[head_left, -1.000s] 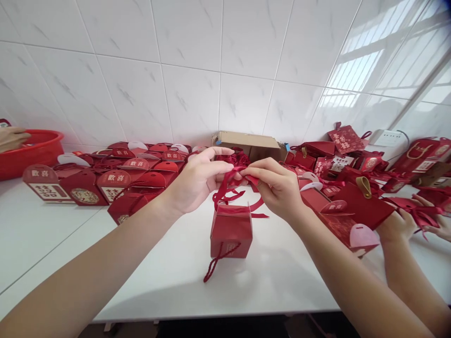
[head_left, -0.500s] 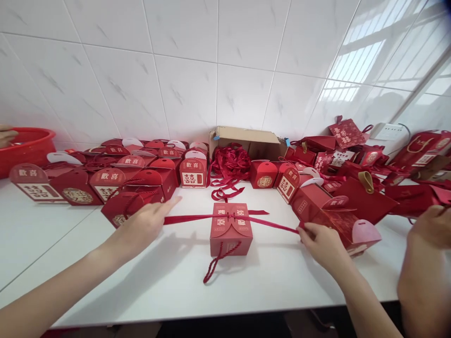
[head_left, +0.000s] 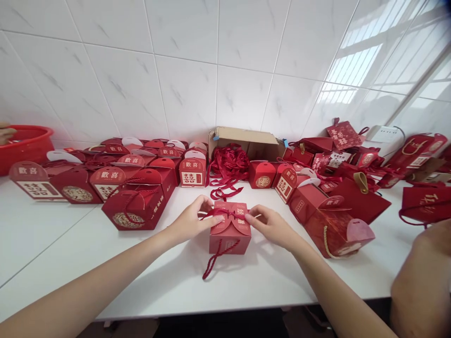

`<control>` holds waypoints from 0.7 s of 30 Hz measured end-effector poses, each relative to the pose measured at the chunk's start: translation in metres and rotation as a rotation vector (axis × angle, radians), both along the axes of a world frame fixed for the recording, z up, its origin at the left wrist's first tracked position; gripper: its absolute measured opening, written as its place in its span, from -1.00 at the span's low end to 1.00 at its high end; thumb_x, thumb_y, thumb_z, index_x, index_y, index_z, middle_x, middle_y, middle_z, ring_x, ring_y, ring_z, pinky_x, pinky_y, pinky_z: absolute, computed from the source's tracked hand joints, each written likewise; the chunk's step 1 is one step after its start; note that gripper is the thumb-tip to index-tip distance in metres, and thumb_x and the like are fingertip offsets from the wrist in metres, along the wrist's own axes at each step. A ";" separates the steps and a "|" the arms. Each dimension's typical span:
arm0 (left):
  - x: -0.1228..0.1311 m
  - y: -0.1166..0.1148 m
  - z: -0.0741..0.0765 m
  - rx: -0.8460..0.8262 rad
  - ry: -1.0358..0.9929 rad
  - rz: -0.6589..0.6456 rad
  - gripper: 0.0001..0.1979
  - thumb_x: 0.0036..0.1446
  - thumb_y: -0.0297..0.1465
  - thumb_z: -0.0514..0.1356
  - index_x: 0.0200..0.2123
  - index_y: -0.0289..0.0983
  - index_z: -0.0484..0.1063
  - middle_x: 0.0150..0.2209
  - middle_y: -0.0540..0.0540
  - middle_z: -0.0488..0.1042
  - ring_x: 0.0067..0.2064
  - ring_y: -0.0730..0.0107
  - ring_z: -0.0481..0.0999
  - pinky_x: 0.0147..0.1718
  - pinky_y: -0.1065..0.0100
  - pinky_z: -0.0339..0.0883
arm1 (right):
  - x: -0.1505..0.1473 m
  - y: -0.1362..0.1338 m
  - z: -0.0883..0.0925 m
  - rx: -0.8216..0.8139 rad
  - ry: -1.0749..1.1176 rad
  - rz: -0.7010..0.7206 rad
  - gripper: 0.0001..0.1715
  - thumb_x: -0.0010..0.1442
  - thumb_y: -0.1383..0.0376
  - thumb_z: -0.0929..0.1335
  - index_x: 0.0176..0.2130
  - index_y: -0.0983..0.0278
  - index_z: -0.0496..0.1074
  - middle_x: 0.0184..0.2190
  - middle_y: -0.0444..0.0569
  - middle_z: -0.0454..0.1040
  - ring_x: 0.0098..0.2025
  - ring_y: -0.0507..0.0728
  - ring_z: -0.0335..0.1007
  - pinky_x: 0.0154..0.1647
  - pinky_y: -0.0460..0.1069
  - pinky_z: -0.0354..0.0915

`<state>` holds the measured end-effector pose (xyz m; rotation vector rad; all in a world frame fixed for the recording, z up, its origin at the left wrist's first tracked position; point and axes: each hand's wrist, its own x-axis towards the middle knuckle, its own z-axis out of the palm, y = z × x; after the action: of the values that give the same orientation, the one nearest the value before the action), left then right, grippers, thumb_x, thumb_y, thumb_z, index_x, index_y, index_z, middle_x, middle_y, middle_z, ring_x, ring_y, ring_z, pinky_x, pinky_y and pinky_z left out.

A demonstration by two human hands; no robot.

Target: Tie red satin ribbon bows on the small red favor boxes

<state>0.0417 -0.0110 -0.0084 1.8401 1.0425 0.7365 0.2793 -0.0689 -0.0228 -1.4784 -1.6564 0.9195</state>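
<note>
A small red gift box [head_left: 230, 241] stands upright on the white table, its top flaps folded together. Dark red ribbon [head_left: 230, 213] crosses the top, knotted in the middle. My left hand [head_left: 195, 220] pinches the ribbon just left of the knot, thumb over the box's left top edge. On the right side, my right hand [head_left: 269, 224] has its fingertips closed on the ribbon close to the knot. A twisted red cord handle [head_left: 210, 267] hangs down the box's front onto the table.
Many red gift boxes [head_left: 136, 211] stand to the left; more boxes [head_left: 331, 220] lie to the right. Behind, a cardboard carton [head_left: 246, 135] holds a heap of red ribbon [head_left: 230, 159]. A red basin [head_left: 26, 145] is far left; another person's hand [head_left: 435, 239] is at right.
Both my hands have come inward from the stretched ribbon ends to the knot on top of the box. At the right, the other person's hand and a red box have shifted.
</note>
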 end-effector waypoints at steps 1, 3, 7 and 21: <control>0.002 -0.001 -0.001 -0.065 -0.005 0.012 -0.61 -0.05 -0.13 0.26 -0.30 -0.23 0.19 -0.27 -0.03 0.40 -0.24 0.35 0.43 -0.30 0.35 0.32 | -0.003 0.003 -0.001 -0.083 0.063 0.045 -0.58 0.17 -0.06 0.29 -0.32 0.26 0.31 -0.35 -0.06 0.48 -0.42 0.05 0.40 -0.41 -0.06 0.24; 0.005 -0.003 0.000 -0.186 0.008 0.031 -0.58 -0.07 -0.10 0.27 -0.31 -0.23 0.17 -0.34 0.02 0.38 -0.39 0.45 0.35 -0.46 0.44 0.20 | -0.005 0.007 -0.003 -0.222 0.165 0.097 -0.52 0.13 -0.11 0.31 -0.38 0.26 0.26 -0.50 -0.14 0.40 -0.57 -0.02 0.27 -0.54 -0.10 0.12; 0.005 -0.006 0.007 -0.332 0.059 -0.052 -0.55 -0.07 -0.01 0.23 -0.37 -0.28 0.25 -0.48 0.07 0.28 -0.51 0.54 0.17 -0.55 0.47 -0.01 | 0.000 0.010 0.003 -0.310 0.190 0.166 -0.47 0.07 -0.12 0.36 -0.50 0.28 0.27 -0.63 -0.22 0.19 -0.62 -0.07 0.02 -0.61 -0.11 -0.09; -0.011 -0.007 0.006 0.197 0.376 0.116 -0.53 -0.08 0.02 0.22 -0.51 -0.24 0.15 -0.52 0.07 0.18 -0.47 0.43 0.18 -0.50 0.40 0.06 | 0.019 0.001 0.013 -0.184 0.026 0.079 -0.46 0.09 -0.13 0.31 -0.46 0.30 0.34 -0.58 -0.20 0.22 -0.61 -0.08 -0.05 -0.62 -0.11 -0.12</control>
<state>0.0307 -0.0177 -0.0029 2.1570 1.3660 0.5877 0.2981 -0.0683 -0.0093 -1.5234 -1.6573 1.1560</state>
